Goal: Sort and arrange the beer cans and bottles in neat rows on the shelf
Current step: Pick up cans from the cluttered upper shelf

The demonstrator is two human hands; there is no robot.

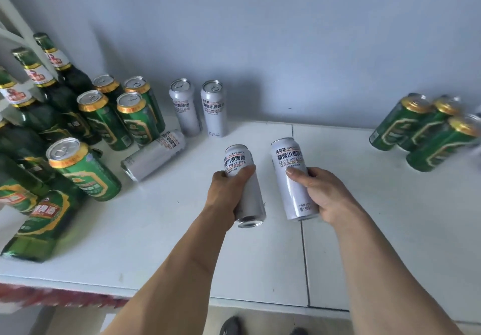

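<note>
1. Left hand [229, 186] – fingers and thumb wrapped round a white can [243, 186], held above the shelf [364, 204] near centre; can tilted, base toward the viewer.
2. Right hand [320, 191] – clamped on a second white can [292, 176], just right of the first; tilted the same way, thumb across the label. The 2 held cans are close but apart.
3. White cans, standing – 2 upright at far centre by the wall [286, 35]: one [183, 108] and its neighbour [214, 108] just beside it.
4. White can, lying [153, 155] – on its side, near-left of the standing pair, base toward the near left.
5. Green cans, left grp – 4 upright w/ gold rims [125, 116], just left of the white pair; 1 more green can [83, 168] nearer, standing alone.
6. Green bottles [49, 95] – cluster at far left, gold caps, white neck labels; one bottle [39, 225] at near left leans out by the shelf edge.
7. Green cans, right grp [421, 131] – 3 at least, far right by the wall, blurred; exact count cannot tell.
8. Shoe [230, 325] – dark, on floor below the shelf's near edge.
</note>
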